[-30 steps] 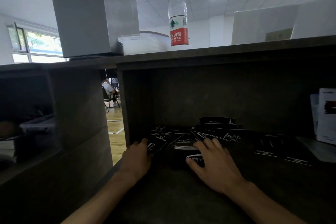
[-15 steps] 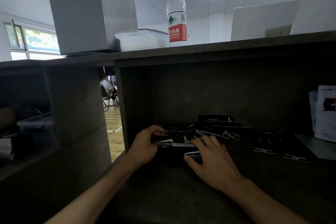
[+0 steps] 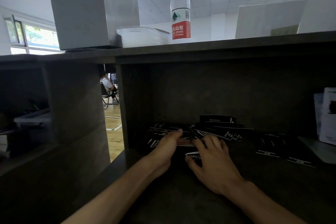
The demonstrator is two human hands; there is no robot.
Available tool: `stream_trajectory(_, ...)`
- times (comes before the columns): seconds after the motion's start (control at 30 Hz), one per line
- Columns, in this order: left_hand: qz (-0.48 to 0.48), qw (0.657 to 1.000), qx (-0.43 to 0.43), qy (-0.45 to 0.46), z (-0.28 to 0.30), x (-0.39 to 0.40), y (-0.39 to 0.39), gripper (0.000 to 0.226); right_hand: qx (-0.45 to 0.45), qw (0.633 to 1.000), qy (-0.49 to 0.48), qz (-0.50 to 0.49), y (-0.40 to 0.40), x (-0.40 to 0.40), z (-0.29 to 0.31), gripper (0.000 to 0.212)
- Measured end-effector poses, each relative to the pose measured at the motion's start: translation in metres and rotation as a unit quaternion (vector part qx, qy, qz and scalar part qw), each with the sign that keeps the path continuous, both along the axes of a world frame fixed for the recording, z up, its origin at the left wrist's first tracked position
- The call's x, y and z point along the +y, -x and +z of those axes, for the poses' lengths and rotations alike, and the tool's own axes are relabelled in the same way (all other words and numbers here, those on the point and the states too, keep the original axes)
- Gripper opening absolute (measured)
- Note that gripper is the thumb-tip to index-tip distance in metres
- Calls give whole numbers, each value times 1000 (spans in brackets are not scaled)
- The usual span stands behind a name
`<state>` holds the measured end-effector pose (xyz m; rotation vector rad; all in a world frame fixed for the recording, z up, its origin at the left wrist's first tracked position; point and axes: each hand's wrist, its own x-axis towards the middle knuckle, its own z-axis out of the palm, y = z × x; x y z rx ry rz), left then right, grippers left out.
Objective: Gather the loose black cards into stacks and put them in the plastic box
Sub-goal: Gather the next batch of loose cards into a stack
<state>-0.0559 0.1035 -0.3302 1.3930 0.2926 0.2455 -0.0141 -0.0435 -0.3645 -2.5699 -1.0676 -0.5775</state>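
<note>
Loose black cards (image 3: 221, 130) with white print lie scattered at the back of a dark shelf compartment. More black cards (image 3: 283, 150) lie apart to the right. My left hand (image 3: 166, 144) lies with its fingers stretched along the left side of a small bunch of cards (image 3: 183, 142). My right hand (image 3: 213, 160) rests flat with spread fingers on the cards beside that bunch, its thumb next to one printed card (image 3: 192, 156). The clear plastic box (image 3: 143, 36) stands on the top board, above and left of both hands.
A water bottle (image 3: 180, 9) with a red cap stands right of the plastic box, a tall grey box (image 3: 91, 5) left of it. White leaflets (image 3: 327, 116) lean at the compartment's right end. A side wall (image 3: 123, 107) bounds the compartment on the left.
My left hand slid right from the compartment's left corner, pushing cards toward my right hand. My right hand stayed on the cards. The view came closer.
</note>
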Motion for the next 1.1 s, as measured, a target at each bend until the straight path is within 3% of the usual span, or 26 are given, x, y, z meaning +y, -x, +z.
stream_trajectory(0.03, 7, 1000, -6, 16, 1, 4, -1, 23, 5, 1000, -1, 1, 0, 0, 1, 57)
stream_trajectory(0.07, 35, 999, -10, -27, 0, 14, -1, 21, 11, 1000, -2, 3, 1, -1, 2, 56)
stream_trajectory(0.1, 74, 986, -1, -149, -3, 28, -1, 20, 16, 1000, -4, 2, 1, -1, 3, 55)
stream_trajectory(0.13, 126, 937, 25, -326, -8, 44, 0, 21, 17, 1000, -5, 0, 2, -1, 4, 54)
stream_trajectory(0.17, 167, 854, 67, -489, -14, 59, 0, 22, 18, 1000, -4, -2, 2, -1, 5, 53)
stream_trajectory(0.2, 191, 772, 108, -597, -19, 70, 2, 27, 19, 1000, -2, -5, 3, -1, 6, 52)
stream_trajectory(0.23, 196, 720, 156, -647, -24, 77, 5, 36, 22, 1000, 0, -8, 3, -1, 7, 52)
stream_trajectory(0.27, 191, 699, 196, -661, -27, 79, 7, 44, 22, 1000, 1, -11, 4, -1, 7, 51)
stream_trajectory(0.4, 198, 721, 214, -629, -27, 79, 7, 52, 20, 1000, -4, -13, 8, -4, 8, 49)
stream_trajectory(0.47, 218, 749, 193, -596, -28, 82, 7, 52, 19, 1000, -7, -10, 9, -5, 7, 48)
stream_trajectory(0.6, 226, 849, 23, -478, -26, 79, 12, 22, 16, 1000, -15, -10, 9, -5, 8, 48)
stream_trajectory(0.73, 76, 884, -86, -453, -19, 57, 16, 20, 21, 1000, -22, -6, 9, -5, 7, 56)
stream_trajectory(0.9, -21, 959, -63, -276, -9, 26, 23, 37, 30, 999, -38, 0, 8, -4, 5, 66)
stream_trajectory(1.0, -19, 979, -21, -203, -7, 14, 21, 35, 17, 1000, -19, -6, 6, -1, 5, 57)
stream_trajectory(1.1, 11, 982, -4, -190, -12, 10, 10, 28, 11, 1000, -11, -16, 8, 4, 6, 54)
